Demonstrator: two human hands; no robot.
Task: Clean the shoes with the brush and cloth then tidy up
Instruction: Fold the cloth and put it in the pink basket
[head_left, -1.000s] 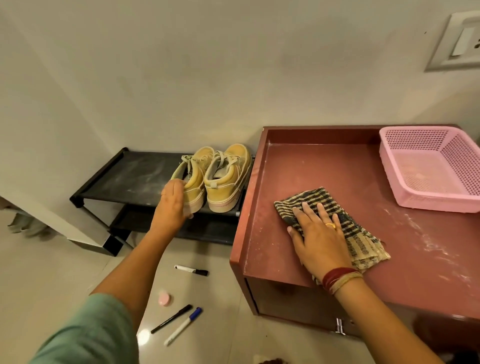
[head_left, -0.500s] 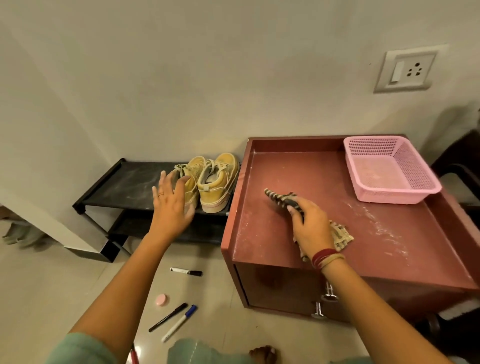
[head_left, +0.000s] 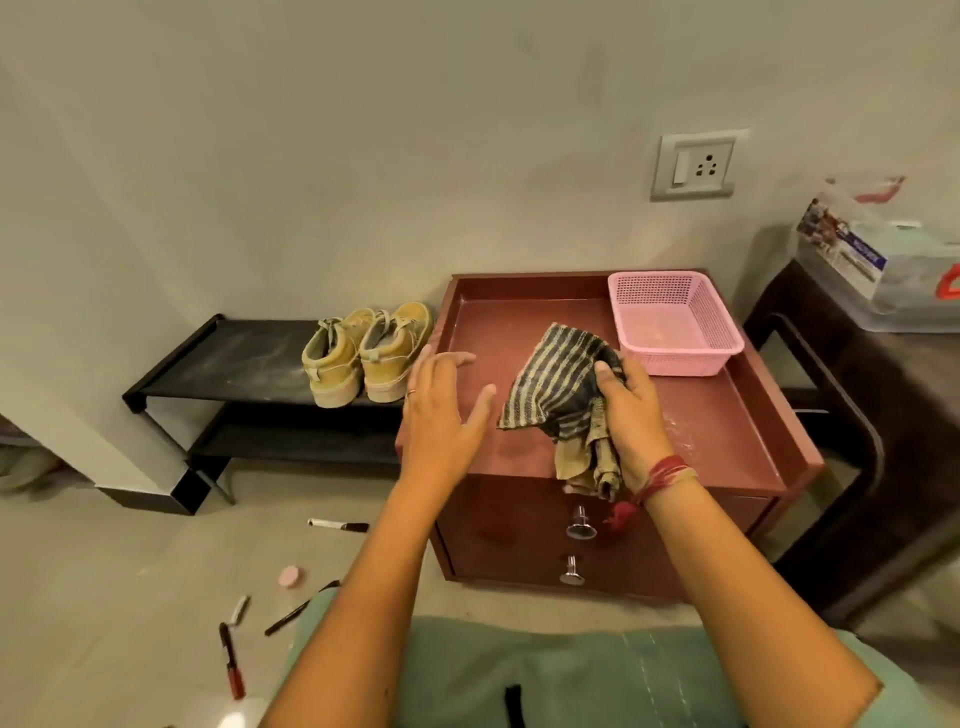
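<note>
Beside a black shoe rack (head_left: 234, 358) bearing a pair of yellow shoes (head_left: 363, 353), a person holds a striped cloth (head_left: 561, 384) above a red-brown cabinet (head_left: 727, 426).

Pens (head_left: 337, 525) and a small pink disc (head_left: 289, 577) lie on the floor at lower left. The shoes stand side by side at the rack's right end, heels toward the camera, just beside the cabinet. The left hand (head_left: 441, 410) hovers over the cabinet's left edge, fingers straight and spread, holding nothing. The right hand (head_left: 634, 415) grips the bunched cloth, one end hanging loose. A pink basket (head_left: 680, 353) sits in the cabinet's back right corner, below a wall socket (head_left: 693, 166).
</note>
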